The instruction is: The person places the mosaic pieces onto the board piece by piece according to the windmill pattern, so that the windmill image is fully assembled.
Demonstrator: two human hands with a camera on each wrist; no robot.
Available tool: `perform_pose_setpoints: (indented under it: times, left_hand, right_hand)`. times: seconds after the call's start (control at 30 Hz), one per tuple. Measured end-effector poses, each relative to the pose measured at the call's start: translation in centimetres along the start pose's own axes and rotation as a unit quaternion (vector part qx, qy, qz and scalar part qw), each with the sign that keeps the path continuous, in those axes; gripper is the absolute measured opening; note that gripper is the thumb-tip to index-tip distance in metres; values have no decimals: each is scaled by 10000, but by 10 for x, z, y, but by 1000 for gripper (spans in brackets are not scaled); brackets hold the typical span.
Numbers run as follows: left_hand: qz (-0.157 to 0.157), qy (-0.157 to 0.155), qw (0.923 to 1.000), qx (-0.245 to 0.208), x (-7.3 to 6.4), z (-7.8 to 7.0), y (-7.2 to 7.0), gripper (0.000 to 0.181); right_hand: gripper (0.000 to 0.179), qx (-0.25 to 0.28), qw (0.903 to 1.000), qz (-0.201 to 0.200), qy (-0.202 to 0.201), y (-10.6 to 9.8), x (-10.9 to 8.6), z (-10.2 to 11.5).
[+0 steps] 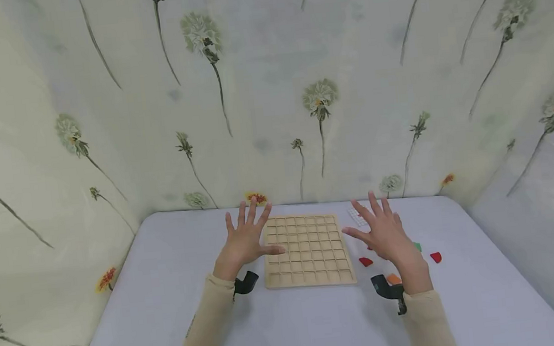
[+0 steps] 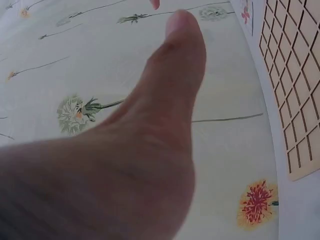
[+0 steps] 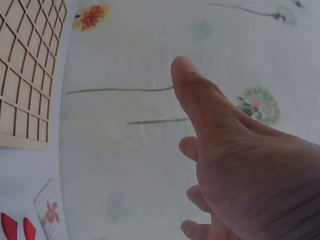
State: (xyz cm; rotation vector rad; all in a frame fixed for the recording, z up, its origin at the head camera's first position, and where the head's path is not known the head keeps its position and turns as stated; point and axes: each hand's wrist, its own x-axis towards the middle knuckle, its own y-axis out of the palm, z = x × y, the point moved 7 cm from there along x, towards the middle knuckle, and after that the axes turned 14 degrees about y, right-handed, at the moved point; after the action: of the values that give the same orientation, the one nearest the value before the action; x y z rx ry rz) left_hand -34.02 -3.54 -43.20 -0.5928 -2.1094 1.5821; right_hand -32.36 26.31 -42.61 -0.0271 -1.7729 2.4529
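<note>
A square wooden grid board point(image 1: 310, 260) with rows of shallow compartments lies on the table. My left hand point(image 1: 245, 243) hovers by the board's left side, fingers spread and thumb reaching over its edge. To the right of the board my right hand point(image 1: 385, 235) is raised with its fingers apart, holding nothing. Around and beneath it lie small flat pieces: a red piece point(image 1: 365, 261), another red piece point(image 1: 436, 257), an orange piece point(image 1: 393, 279) and a partly hidden green piece point(image 1: 417, 247). A white gridded card point(image 3: 48, 210) with a red and green figure shows in the right wrist view.
The white table point(image 1: 166, 273) has rounded far corners. Behind and beside it hangs a pale cloth point(image 1: 257, 74) printed with dandelions. Black curved mounts, a left mount point(image 1: 246, 282) and a right mount point(image 1: 385, 287), stick out at the wrists.
</note>
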Motion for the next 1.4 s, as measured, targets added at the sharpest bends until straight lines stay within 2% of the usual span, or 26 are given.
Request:
perform_pose_setpoints:
  times: [0.17,0.3,0.47,0.57,0.73,0.9,1.03,1.23,1.4]
  left_hand:
    - [306,601,9972,-320,8,-1,11,118]
    - [603,915,9916,-684,10,6,29,122]
    - [1115,1131,9825,-974,10,18,58,122]
    - [1403,1124,9779,-1068,11,22,73,123]
    - [1543,1049,9759,-1129,12,28,88,127]
    - [1673,1072,9742,-1073,9,34,101,130]
    - [1744,1079,9730,-1058,6,38,108,130]
    - [1885,1096,9711,-972,5,38,114,130]
    - [1813,1009,9746,-846,2,42,117,131]
  right_hand:
    - [83,179,9996,-87,-179,-6,3,-4]
    - [79,290,9993,215,-118,1,4,-14]
    - [68,374,9970,680,-56,22,7,-32]
    - [58,431,9950,903,-15,33,9,-41]
    - [41,576,9880,1429,77,47,8,-48]
    - [29,574,9783,1945,430,63,2,-57]
    - [24,580,9749,2050,641,70,0,-63]
    - [18,558,9751,2030,694,80,2,-65]
    - [19,626,9736,2047,789,87,3,-66]
